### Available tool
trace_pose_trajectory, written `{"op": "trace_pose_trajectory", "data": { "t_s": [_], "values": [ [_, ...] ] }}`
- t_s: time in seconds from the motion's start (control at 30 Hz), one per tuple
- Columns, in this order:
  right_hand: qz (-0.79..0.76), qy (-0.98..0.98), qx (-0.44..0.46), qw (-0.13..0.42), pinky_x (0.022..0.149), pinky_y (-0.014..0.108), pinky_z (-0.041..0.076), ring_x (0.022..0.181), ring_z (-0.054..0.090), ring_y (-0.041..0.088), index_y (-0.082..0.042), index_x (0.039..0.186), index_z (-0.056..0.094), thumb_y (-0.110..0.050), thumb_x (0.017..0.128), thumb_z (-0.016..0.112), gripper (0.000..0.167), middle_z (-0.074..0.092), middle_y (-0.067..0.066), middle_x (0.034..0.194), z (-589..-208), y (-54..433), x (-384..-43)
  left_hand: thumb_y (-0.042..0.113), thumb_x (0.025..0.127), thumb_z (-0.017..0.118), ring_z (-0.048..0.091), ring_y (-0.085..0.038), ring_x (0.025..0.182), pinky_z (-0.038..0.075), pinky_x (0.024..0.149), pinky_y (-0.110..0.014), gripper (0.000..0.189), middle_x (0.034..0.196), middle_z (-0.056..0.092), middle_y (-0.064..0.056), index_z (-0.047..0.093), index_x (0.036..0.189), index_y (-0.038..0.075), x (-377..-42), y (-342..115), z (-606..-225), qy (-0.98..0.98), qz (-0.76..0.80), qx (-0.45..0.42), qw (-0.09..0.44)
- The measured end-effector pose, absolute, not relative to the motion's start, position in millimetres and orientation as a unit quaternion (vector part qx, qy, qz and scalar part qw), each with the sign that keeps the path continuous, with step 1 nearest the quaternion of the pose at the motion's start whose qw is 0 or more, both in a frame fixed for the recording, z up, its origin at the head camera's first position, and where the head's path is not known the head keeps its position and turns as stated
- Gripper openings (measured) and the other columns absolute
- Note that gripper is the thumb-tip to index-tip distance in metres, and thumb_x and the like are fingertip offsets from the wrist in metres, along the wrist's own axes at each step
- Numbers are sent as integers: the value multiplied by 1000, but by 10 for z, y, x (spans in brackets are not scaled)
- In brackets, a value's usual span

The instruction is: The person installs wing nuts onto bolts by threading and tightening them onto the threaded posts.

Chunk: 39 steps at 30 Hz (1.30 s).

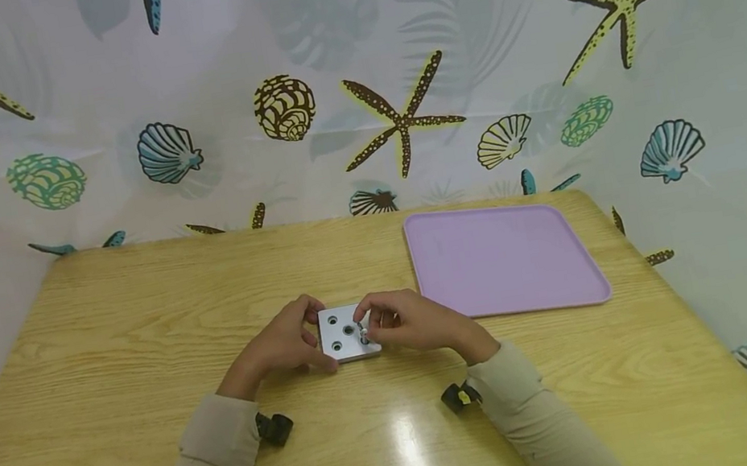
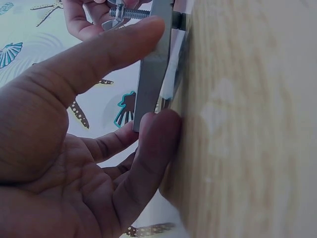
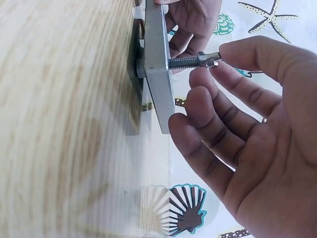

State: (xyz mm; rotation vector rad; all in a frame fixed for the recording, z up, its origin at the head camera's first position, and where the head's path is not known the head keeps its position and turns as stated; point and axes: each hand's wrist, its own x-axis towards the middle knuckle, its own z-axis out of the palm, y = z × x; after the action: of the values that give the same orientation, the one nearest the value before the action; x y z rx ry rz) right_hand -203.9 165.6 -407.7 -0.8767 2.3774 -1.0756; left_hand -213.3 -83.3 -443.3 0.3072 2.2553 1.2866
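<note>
A flat silver metal plate (image 1: 352,354) with several holes is held a little above the table. My left hand (image 1: 285,338) grips its left side; in the left wrist view the thumb lies along the near edge and fingers reach its lower edge. A threaded bolt (image 3: 183,63) stands up through the plate's right part, its head (image 2: 179,21) on the underside. On the bolt's upper end sits a wing nut (image 3: 208,60), apart from the plate. My right hand (image 1: 408,320) pinches this wing nut between thumb and fingers, with the other fingers loosely curled beside the plate.
A shallow purple tray (image 1: 505,257) lies at the back right of the wooden table (image 1: 139,327). Behind and beside the table hangs a white cloth (image 1: 205,48) printed with shells and starfish. Dark wrist cameras (image 1: 276,428) are strapped near both cuffs.
</note>
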Motion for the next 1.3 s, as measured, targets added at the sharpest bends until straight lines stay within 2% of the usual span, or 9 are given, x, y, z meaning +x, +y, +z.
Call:
{"op": "trace_pose_trajectory", "data": {
  "t_s": [0.6, 1.03, 1.3],
  "values": [
    [-388, 846, -319, 177, 66, 20, 49, 75, 57, 9, -6, 114, 65, -13, 96, 65, 19, 66, 5, 85, -4113, 1681, -2042, 12, 67, 92, 58, -23, 92, 55, 62, -31, 83, 127, 49, -16, 43, 134, 4, -2112, -836, -4409, 836, 472, 122, 252],
    [-396, 848, -301, 180, 66, 19, 47, 76, 56, 9, -9, 101, 66, -12, 97, 64, 6, 66, 3, 86, -4089, 1696, -2044, 10, 67, 92, 58, -23, 93, 55, 62, -31, 83, 127, 48, -16, 43, 134, 5, -2115, -840, -4421, 832, 478, 125, 254],
    [-397, 848, -304, 174, 66, 19, 47, 75, 56, 8, -9, 96, 67, -12, 97, 63, 5, 64, 2, 84, -4088, 1698, -2042, 11, 67, 92, 58, -23, 92, 55, 61, -31, 83, 128, 49, -15, 43, 134, 5, -2122, -836, -4419, 834, 474, 122, 253]
  ]
}}
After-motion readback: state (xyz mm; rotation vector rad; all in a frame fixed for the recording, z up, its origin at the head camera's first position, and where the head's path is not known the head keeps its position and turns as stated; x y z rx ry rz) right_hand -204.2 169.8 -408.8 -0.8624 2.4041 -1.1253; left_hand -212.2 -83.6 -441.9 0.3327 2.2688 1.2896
